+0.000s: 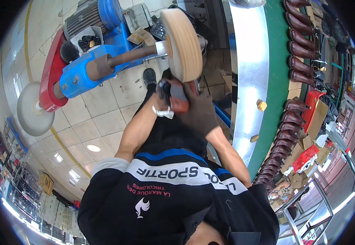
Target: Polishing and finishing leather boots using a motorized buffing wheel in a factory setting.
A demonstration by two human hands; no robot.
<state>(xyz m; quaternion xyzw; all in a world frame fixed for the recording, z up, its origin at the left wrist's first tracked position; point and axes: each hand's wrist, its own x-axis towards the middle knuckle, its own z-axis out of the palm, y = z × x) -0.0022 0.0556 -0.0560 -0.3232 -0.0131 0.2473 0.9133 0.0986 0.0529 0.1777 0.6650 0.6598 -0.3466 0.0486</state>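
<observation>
A reddish-brown leather boot (179,99), smeared by motion, is held between my two hands just below the pale buffing wheel (184,45). Its upper end is at the wheel's lower rim; whether they touch I cannot tell. My left hand (164,90) is closed on the boot's left side, with something white at the wrist. On the other side, my right hand (200,109), in a dark brown glove, grips it with the fingers toward the wheel. Part of the boot is hidden behind the hands.
The wheel's shaft runs left through a blue housing (85,73) to a red guard (54,77) and a second, whitish wheel (34,109). A motor (85,22) stands behind. To the right, a shiny metal ledge (249,81) borders a green surface (276,53) beside rows of brown boots (300,48).
</observation>
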